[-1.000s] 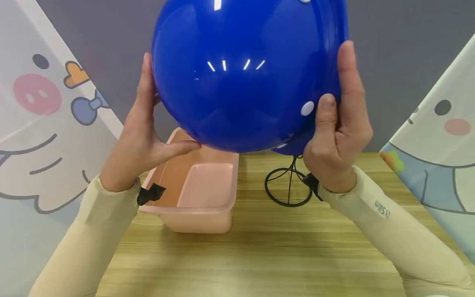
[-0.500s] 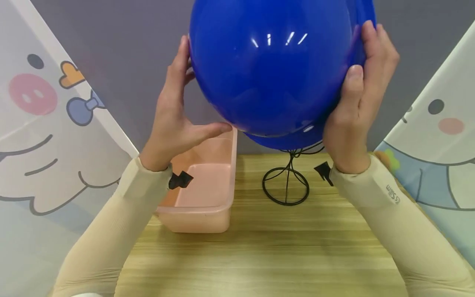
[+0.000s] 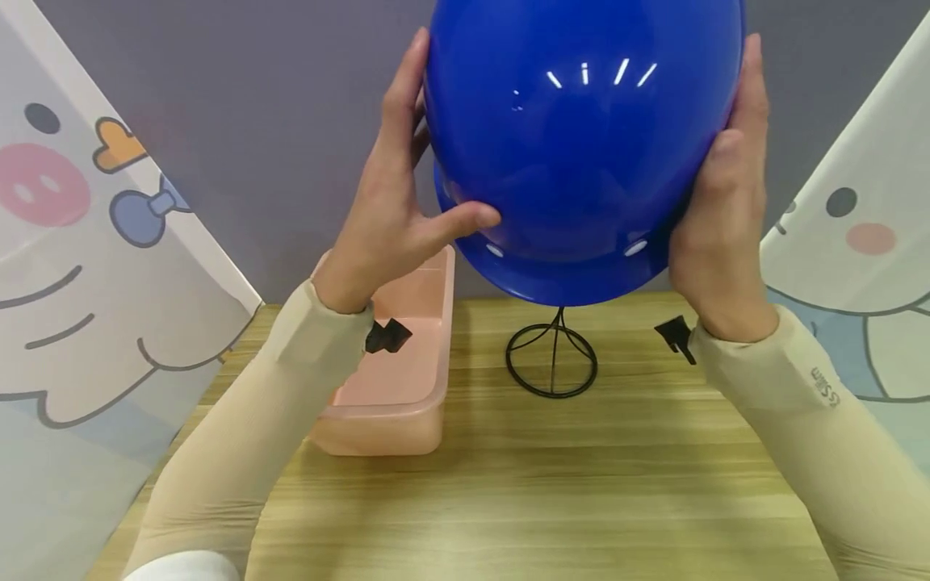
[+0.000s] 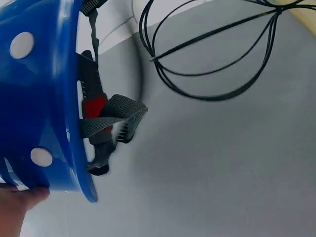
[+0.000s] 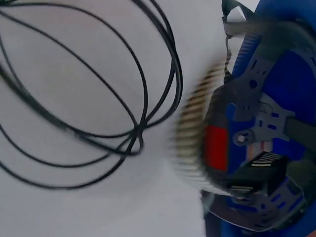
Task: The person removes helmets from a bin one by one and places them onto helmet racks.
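A glossy blue hard hat (image 3: 581,145) is held up between both hands above a black wire stand (image 3: 552,359). My left hand (image 3: 400,210) lies flat on its left side, fingers straight up and thumb across the shell. On the other side my right hand (image 3: 722,210) presses with straight fingers. The left wrist view shows the hat's rim (image 4: 74,123), a grey chin strap (image 4: 111,118) and the stand's wire dome (image 4: 212,64). In the right wrist view, the hat's inner harness (image 5: 266,148) hangs close to the wire dome (image 5: 98,98).
A pink plastic tub (image 3: 407,403) sits on the wooden table (image 3: 545,500) left of the stand. Cartoon-printed panels (image 3: 87,266) flank the table on both sides, and a grey wall stands behind.
Both hands have carried the hard hat to the right and away from me, until it sits above the wire stand. My right hand's grip on the rim has flattened against the shell.
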